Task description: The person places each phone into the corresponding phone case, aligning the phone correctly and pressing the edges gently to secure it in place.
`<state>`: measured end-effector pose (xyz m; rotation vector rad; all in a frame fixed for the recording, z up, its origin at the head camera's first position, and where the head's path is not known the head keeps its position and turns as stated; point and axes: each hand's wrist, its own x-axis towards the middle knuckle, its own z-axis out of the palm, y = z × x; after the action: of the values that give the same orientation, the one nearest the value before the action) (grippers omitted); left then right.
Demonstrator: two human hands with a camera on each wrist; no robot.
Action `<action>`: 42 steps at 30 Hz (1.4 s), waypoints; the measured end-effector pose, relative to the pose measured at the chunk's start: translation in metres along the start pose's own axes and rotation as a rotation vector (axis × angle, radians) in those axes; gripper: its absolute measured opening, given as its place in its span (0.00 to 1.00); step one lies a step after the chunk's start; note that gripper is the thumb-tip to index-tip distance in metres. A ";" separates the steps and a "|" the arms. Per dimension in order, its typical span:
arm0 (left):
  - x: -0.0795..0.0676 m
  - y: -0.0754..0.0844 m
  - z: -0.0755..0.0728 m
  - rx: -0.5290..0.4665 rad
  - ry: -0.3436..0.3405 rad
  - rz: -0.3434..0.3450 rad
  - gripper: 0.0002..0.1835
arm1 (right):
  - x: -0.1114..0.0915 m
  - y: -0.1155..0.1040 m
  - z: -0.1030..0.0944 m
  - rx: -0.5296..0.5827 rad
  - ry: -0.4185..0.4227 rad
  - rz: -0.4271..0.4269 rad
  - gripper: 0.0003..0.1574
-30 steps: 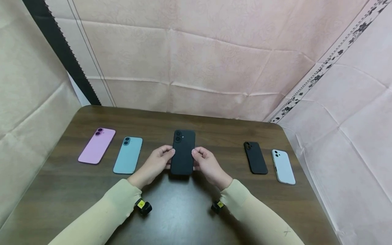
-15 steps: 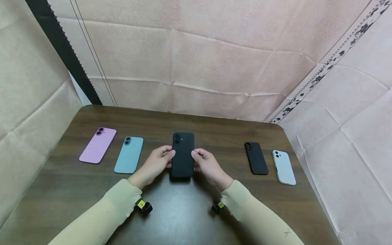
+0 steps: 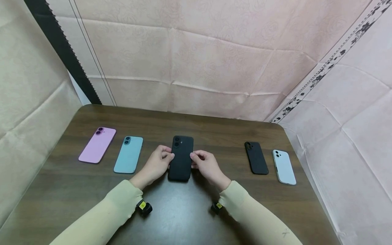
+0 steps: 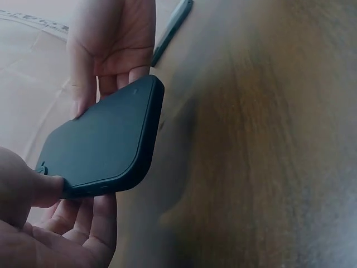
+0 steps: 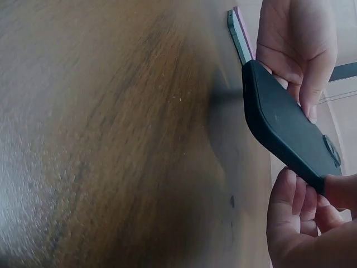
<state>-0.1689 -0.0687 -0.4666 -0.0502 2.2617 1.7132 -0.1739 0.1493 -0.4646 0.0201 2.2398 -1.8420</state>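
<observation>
A black smartphone, back side up with its two-lens camera at the far left corner, is held between both hands at mid-table. My left hand pinches its left edge, thumb on top and fingers beneath. On the opposite edge, my right hand pinches it likewise. In the left wrist view the phone is tilted and above the table, the left hand nearest the camera. From the right wrist, the phone also appears raised, with the right hand below it.
Left of the hands lie a purple phone and a light blue phone. To the right are another black phone and a white phone. All rest on a brown wooden table, with cloth hanging behind it.
Both hands have brought the black phone slightly toward the person and downward in the head view. Their grip stays the same, and the other phones have not moved.
</observation>
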 end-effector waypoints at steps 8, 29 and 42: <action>0.002 -0.003 0.004 0.026 0.019 -0.002 0.15 | 0.001 -0.003 0.003 0.008 0.031 0.037 0.11; 0.010 -0.002 0.008 0.270 0.069 0.057 0.16 | 0.014 -0.002 0.004 -0.422 0.041 -0.013 0.14; 0.015 -0.001 0.014 0.420 0.059 0.081 0.24 | 0.016 -0.011 0.010 -0.633 0.024 -0.001 0.19</action>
<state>-0.1798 -0.0531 -0.4749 0.0841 2.6504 1.2506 -0.1891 0.1351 -0.4586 -0.0700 2.7261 -1.0611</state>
